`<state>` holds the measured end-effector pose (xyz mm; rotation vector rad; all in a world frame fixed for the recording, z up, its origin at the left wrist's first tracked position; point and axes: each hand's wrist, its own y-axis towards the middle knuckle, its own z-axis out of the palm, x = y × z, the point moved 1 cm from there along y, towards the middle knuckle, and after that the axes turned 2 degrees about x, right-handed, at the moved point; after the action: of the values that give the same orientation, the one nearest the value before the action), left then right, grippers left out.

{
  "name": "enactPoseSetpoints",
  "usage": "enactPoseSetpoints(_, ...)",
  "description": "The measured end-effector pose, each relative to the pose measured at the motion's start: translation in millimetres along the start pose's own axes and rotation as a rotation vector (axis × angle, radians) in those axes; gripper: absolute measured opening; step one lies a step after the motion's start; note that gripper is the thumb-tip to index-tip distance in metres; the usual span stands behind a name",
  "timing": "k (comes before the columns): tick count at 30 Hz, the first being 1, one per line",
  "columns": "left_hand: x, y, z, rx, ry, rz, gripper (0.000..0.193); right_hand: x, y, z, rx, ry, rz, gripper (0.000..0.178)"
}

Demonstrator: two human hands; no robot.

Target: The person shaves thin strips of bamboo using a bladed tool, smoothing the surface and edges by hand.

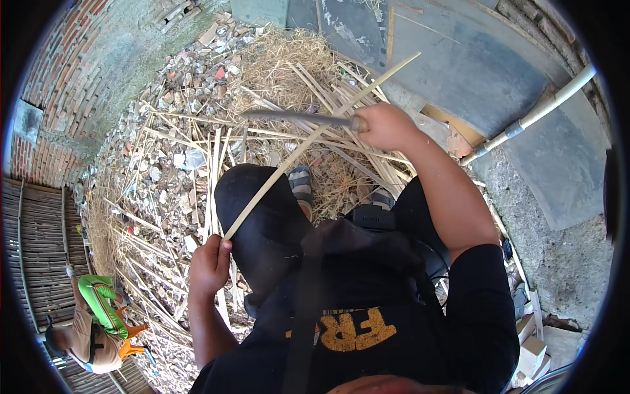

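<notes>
My left hand point(210, 264) is closed round the lower end of a long pale bamboo strip point(278, 172), which slants up to the right across my knee. In my right hand point(388, 127) is the handle of a machete point(296, 118), its dark blade pointing left. Blade and strip cross just left of my right fist; whether they touch I cannot tell. Beneath them, more split bamboo strips point(387, 172) lie in a loose heap beside my sandalled feet.
Rubble point(177, 141) and scattered strips cover the ground. A pile of dry shavings point(289, 62) lies ahead. Grey panels point(459, 62) and a pale pole point(531, 117) lean at the right. A brick wall point(85, 72) rises at the left; another person point(98, 328) sits at the lower left.
</notes>
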<state>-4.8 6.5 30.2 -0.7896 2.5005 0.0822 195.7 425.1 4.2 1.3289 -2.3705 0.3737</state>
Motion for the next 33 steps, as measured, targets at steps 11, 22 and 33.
enactPoseSetpoints(11,13,1,20,-0.109,-0.048,0.071,0.041,-65,16,-15,-0.195,0.179,0.228,0.037)
enactPoseSetpoints(22,11,1,12,-0.023,-0.165,0.043,0.042,24,-7,-11,0.032,0.098,-0.134,0.024)
enactPoseSetpoints(33,5,-2,-5,0.032,-0.103,-0.003,0.043,10,-5,-7,-0.021,0.004,-0.093,0.026)
